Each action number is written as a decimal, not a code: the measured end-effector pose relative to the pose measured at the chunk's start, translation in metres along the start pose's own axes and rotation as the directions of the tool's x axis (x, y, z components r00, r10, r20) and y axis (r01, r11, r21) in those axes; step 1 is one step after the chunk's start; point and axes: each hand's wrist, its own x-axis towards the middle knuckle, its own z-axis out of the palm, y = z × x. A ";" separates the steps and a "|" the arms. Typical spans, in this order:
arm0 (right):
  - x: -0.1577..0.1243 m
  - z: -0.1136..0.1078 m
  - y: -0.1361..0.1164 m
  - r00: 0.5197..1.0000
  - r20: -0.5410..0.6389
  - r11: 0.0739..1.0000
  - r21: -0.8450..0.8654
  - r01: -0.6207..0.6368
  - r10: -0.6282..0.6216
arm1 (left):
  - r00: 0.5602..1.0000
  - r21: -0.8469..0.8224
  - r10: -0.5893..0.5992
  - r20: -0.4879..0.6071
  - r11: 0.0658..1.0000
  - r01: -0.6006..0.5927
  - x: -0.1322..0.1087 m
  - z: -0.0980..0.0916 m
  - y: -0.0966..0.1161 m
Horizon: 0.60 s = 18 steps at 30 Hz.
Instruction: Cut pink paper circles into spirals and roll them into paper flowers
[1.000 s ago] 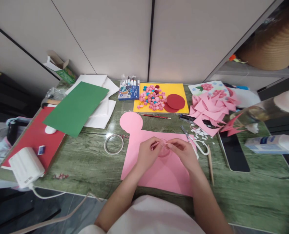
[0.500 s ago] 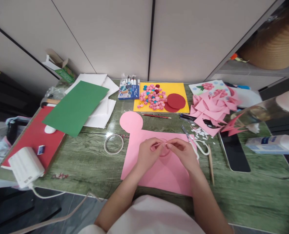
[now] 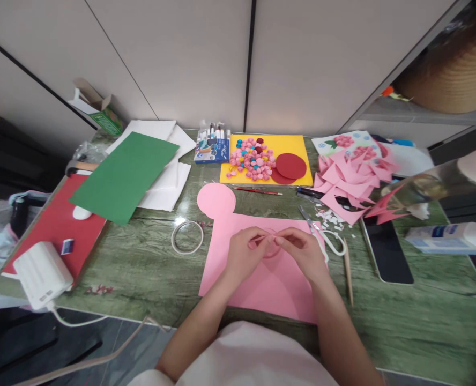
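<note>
Both hands meet over a pink paper sheet (image 3: 268,292) on the table. My left hand (image 3: 246,252) and my right hand (image 3: 300,249) are closed, fingertips pinched together on a small pink paper piece (image 3: 273,239). The fingers cover much of it, so its exact shape is hard to make out. Just beneath the fingertips, a round pink shape (image 3: 270,252) shows against the sheet. A stack of pink paper circles (image 3: 216,199) lies at the sheet's upper left corner. White-handled scissors (image 3: 334,242) rest beside my right hand, partly over the sheet's edge.
A tape roll (image 3: 187,237) lies left of the sheet. Behind are a yellow sheet (image 3: 298,143) with small paper balls and red circles, and a marker box (image 3: 212,153). Pink scraps (image 3: 348,174), a phone (image 3: 386,249) and a bottle (image 3: 426,179) stand right; green paper (image 3: 125,177) lies left.
</note>
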 end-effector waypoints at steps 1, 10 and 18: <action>0.000 0.000 0.000 1.000 -0.001 1.000 0.002 0.002 -0.002 | 1.000 -0.003 0.000 0.000 1.000 0.000 0.000 0.000 0.000; 0.000 0.000 0.001 1.000 -0.001 1.000 0.025 -0.005 0.005 | 1.000 -0.020 0.002 0.008 1.000 -0.002 0.000 0.001 0.000; 0.000 -0.001 0.003 1.000 0.007 0.999 0.034 0.005 -0.005 | 1.000 -0.040 -0.001 0.015 0.999 0.002 0.000 0.001 0.000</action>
